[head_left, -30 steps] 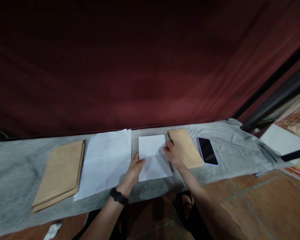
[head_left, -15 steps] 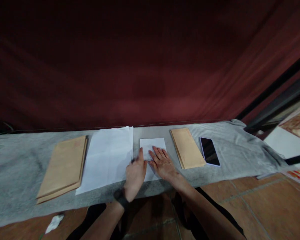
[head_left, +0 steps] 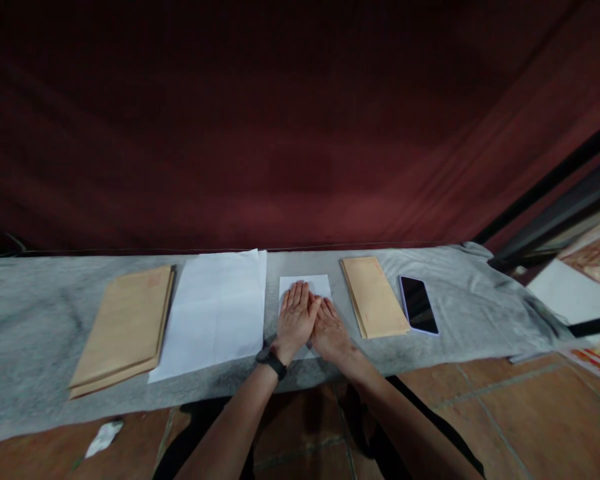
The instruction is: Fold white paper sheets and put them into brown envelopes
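**Left hand (head_left: 295, 323) goes from pointing to flat, in beside the right hand (head_left: 331, 337)**

And now both palms are down on the small white paper (head_left: 321, 285)! Half a second ago the left had one finger out at the paper's edge; now it lies across the middle, while the right has barely shifted. Grip check: fingers straight and held close, palms flattened, nothing pinched on either side. The left thumb meets the right hand's fingers; whether it rests on top is hard to tell. That shared pressure seems meant to keep the paper flat, with its far edge and a near strip peeking out.

Look at the layout on the cloth-covered desk (head_left: 25, 333): the paper sits dead centre, square to the person, presumably for equal reach. Just left, the large white sheets (head_left: 215, 317); beyond them, the big brown envelopes (head_left: 123, 327). Over on the right, the narrow brown envelopes (head_left: 376, 297), then the phone (head_left: 419, 305), screen up and dark, apparently parked out of the way.
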Available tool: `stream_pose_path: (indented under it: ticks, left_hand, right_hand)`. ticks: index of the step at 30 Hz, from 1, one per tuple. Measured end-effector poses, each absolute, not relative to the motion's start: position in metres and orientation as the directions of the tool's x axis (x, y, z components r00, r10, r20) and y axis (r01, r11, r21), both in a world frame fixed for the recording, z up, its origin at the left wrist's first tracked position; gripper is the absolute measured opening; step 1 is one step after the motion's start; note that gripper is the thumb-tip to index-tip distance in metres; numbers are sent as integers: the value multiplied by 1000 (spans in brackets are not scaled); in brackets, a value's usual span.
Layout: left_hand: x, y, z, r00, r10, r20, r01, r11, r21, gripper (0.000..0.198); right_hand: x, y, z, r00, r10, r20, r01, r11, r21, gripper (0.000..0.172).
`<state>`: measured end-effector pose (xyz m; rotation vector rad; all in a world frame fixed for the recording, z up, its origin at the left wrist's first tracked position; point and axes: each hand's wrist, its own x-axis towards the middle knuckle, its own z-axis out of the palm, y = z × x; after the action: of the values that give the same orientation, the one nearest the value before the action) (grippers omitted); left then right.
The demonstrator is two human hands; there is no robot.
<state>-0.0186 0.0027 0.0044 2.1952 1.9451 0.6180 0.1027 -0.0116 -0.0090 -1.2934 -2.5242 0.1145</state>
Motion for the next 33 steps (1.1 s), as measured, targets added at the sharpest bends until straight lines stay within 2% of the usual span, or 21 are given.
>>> stream_pose_path:
  ticks: [9, 15, 22, 27, 33]
  left_hand:
    - [-30, 9, -6, -49, 966, 252, 952, -31, 305, 59]
    - [-30, -1, -1, -26, 972, 232, 983, -17, 181, 58]
    - [-34, -30, 2, 156, 959, 235, 971, -193, 143, 54]
    - [-38, -53, 4, 367, 903, 224, 903, -403, 145, 52]
    - [-44, -75, 10, 537, 820, 199, 809, -567, 154, 59]
  right_hand:
    - [113, -18, -16, -344, 887, 308, 888, 414, -201, 55]
    - [124, -19, -22, -351, 849, 396, 894, 429, -128, 55]
    - [131, -17, -20, -369, 868, 333, 894, 430, -129, 55]
    - [138, -17, -20, -378, 880, 288, 889, 432, -152, 55]
    - [141, -16, -16, -396, 882, 256, 871, 449, -198, 54]
